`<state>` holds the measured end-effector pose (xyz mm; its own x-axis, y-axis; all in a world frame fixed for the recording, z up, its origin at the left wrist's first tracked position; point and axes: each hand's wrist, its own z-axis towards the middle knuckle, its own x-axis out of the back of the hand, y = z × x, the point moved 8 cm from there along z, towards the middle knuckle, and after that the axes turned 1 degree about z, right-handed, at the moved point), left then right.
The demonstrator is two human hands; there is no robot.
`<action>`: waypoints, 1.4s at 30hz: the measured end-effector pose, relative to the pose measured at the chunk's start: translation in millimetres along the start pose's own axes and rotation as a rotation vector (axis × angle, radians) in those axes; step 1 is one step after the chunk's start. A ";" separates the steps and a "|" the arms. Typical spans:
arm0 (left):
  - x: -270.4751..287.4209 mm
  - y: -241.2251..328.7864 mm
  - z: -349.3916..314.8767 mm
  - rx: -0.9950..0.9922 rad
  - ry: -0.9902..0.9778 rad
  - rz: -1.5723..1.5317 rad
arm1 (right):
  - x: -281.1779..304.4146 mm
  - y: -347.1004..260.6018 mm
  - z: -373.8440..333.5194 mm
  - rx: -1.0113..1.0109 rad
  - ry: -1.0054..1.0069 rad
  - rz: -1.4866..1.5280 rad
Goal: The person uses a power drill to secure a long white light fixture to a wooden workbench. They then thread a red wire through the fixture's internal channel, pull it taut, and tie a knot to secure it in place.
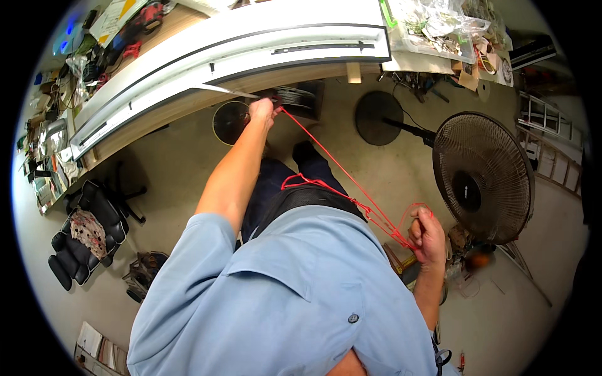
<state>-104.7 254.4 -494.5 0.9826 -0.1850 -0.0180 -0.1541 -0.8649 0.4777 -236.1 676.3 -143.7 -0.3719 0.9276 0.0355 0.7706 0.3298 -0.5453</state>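
A thin red wire (pixel 332 156) is stretched from my left hand (pixel 262 111) down to my right hand (pixel 429 237). My left hand is closed on its upper end, out in front near the table edge. A pale narrow strip (pixel 227 91) runs from beside that hand toward the table, and something small and dark shows at the fingers; I cannot make out what either is. At the right of my body, my right hand is closed round a bunch of the same wire. Several loose strands of it hang in a loop across my waist.
A long white light box with a black frame (pixel 244 39) lies along the table (pixel 172 108). A standing fan (pixel 483 178) is close to my right hand. A black chair (pixel 88 235) stands at left, ladders (pixel 552 141) at far right. A plastic tub (pixel 433 37) of scraps sits at back right.
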 end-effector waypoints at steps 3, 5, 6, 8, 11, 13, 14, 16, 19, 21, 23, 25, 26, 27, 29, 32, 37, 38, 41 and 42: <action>-8.5 -4.1 -14.8 -0.013 0.061 0.036 | 15.6 -1.7 45.9 0.042 0.068 -0.211; -6.6 -7.5 -24.5 0.047 -0.012 0.045 | 18.9 4.9 98.0 0.047 0.005 -0.295; 0.4 -8.8 -24.0 0.047 -0.010 0.125 | 13.3 9.5 126.1 0.081 -0.004 -0.321; -12.0 10.8 -67.2 0.096 -0.094 0.208 | -15.2 20.9 176.7 0.094 -0.062 -0.326; -20.3 19.8 -96.8 0.205 -0.259 0.028 | -84.4 33.1 225.6 -0.111 -0.242 -0.284; -27.3 28.0 -118.6 0.259 -0.312 -0.074 | -123.8 64.3 272.6 -0.174 -0.343 -0.205; -27.7 30.6 -127.3 0.269 -0.291 -0.080 | -142.3 76.2 290.7 -0.214 -0.357 -0.163; -34.1 36.4 -149.4 0.279 -0.302 -0.054 | -176.5 99.3 321.5 -0.359 -0.326 -0.092; -41.6 51.6 -172.7 0.310 -0.320 -0.022 | -219.4 125.3 354.7 -0.566 -0.317 0.086; -44.9 61.8 -183.7 0.344 -0.394 -0.002 | -253.6 147.0 375.5 -0.650 -0.362 0.226; -44.7 67.6 -187.6 0.394 -0.480 -0.018 | -290.0 151.6 387.6 -0.604 -0.355 0.422; -38.1 68.5 -187.3 0.432 -0.545 -0.058 | -319.9 141.2 394.6 -0.553 -0.436 0.574; -40.0 72.3 -188.1 0.454 -0.556 -0.073 | -332.1 133.3 400.1 -0.482 -0.508 0.614; -42.8 77.5 -188.1 0.471 -0.566 -0.053 | -338.4 138.8 418.8 -0.438 -0.594 0.707; -46.2 84.8 -186.4 0.462 -0.584 -0.007 | -337.4 145.9 442.3 -0.332 -0.681 0.754; -38.2 82.7 -175.6 0.442 -0.576 -0.023 | -285.7 145.8 438.1 -0.409 -0.284 0.690; -48.8 98.2 -171.3 0.380 -0.511 -0.092 | -171.2 103.6 373.3 -0.464 0.170 0.773; -51.8 101.6 -174.4 0.354 -0.539 -0.107 | -167.9 62.6 346.2 -0.419 0.155 0.743; -65.9 102.9 -182.8 0.353 -0.621 -0.211 | -118.8 4.9 316.4 -0.293 0.145 0.785; -69.6 103.5 -185.0 0.357 -0.616 -0.239 | -106.8 -24.1 304.2 -0.236 0.153 0.795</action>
<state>-169.8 264.1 -281.4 0.7735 -0.1105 -0.6241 -0.0714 -0.9936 0.0874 -372.4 515.9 -389.1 0.3885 0.9070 -0.1624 0.8676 -0.4194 -0.2670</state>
